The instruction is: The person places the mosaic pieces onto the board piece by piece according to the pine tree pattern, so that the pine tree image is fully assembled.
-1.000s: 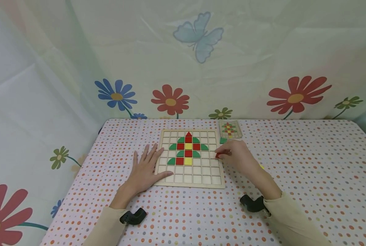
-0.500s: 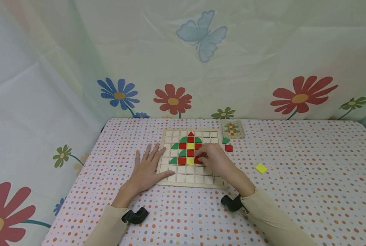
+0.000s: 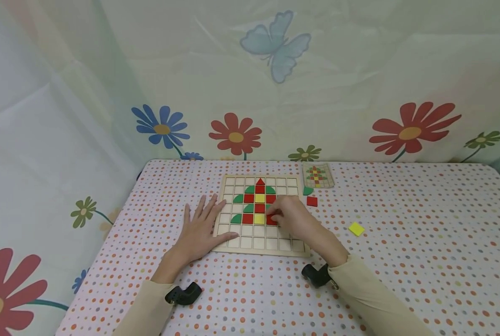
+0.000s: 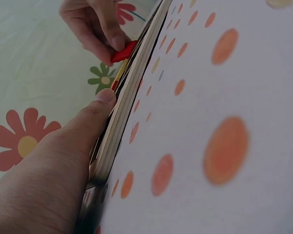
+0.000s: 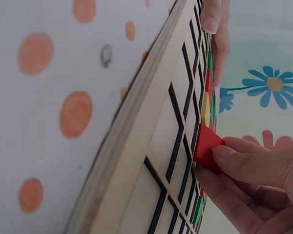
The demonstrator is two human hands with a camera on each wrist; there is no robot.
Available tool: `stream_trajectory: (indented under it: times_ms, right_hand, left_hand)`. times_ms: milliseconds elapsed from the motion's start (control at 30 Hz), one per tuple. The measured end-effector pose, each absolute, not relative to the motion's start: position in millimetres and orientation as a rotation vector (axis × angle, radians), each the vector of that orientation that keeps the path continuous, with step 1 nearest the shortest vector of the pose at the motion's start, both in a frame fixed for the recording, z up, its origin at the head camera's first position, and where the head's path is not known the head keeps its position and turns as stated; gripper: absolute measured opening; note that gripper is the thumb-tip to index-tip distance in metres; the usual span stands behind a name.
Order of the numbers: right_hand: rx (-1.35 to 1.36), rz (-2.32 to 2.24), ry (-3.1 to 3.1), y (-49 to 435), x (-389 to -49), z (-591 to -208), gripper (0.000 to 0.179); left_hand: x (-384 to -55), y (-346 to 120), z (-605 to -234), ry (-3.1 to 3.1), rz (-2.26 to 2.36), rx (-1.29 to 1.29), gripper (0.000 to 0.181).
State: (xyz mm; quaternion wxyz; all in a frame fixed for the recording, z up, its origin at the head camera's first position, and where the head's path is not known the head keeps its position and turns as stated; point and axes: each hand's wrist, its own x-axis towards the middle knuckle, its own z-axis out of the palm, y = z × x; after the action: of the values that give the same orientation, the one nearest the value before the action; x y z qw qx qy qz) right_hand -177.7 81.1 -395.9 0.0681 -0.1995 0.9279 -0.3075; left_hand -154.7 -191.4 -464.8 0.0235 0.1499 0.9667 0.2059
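A wooden grid board (image 3: 271, 252) lies on the table with red, yellow and green tiles set in a tree shape. My right hand (image 3: 294, 217) pinches a red square tile (image 5: 208, 148) between thumb and fingers, tilted at the board's surface just right of the lower yellow tile (image 3: 259, 219). In the left wrist view the same red tile (image 4: 123, 52) shows between the fingertips. Spread flat, my left hand (image 3: 199, 233) rests on the board's left edge, its thumb lying over the lower left squares. The right hand hides part of the board's right side.
A small pattern card (image 3: 318, 176) with a printed tree lies beyond the board's upper right corner. Near it are a green quarter-round tile (image 3: 308, 191) and a loose red square tile (image 3: 312, 201). Farther right lies a yellow square tile (image 3: 357, 228). A flowered curtain hangs behind the table.
My right hand has moved left from beside the board, carrying the red tile over the grid next to the lower yellow tile. The left hand has stayed on the board's edge.
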Motion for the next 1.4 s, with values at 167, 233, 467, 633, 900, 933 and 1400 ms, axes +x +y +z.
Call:
stream_trajectory:
  times_ms: [167, 233, 467, 633, 900, 933, 1400]
  right_hand:
    - [-0.625, -0.888, 2.809, 79.3, -177.1, -398.7, 0.014]
    - [-0.642, -0.875, 2.820, 79.3, -176.8, -399.4, 0.014]
    - [-0.658, -0.806, 2.839, 76.5, -175.2, -394.9, 0.015]
    - [-0.701, -0.666, 2.857, 72.3, -173.9, -391.1, 0.016]
    - [-0.823, -0.547, 2.927, 73.6, -171.1, -394.7, 0.015]
    - [-0.825, -0.572, 2.912, 75.2, -171.6, -395.2, 0.015]
    - [-0.611, -1.008, 2.847, 141.9, -199.2, -389.5, 0.016]
  left_hand:
    - [-154.4, -191.6, -465.9, 2.988, 0.634, 0.456, 0.100]
    - [-154.5, -191.6, -466.1, 2.988, 0.638, 0.459, 0.100]
    - [-155.5, -191.6, -466.2, 2.993, 0.646, 0.464, 0.101]
    - [-156.0, -191.8, -466.4, 2.998, 0.639, 0.467, 0.101]
    - [-155.2, -191.6, -466.2, 2.991, 0.631, 0.456, 0.101]
    - [-155.1, -191.5, -466.1, 2.991, 0.633, 0.456, 0.101]
    - [-154.7, -191.2, -465.9, 2.986, 0.636, 0.451, 0.102]
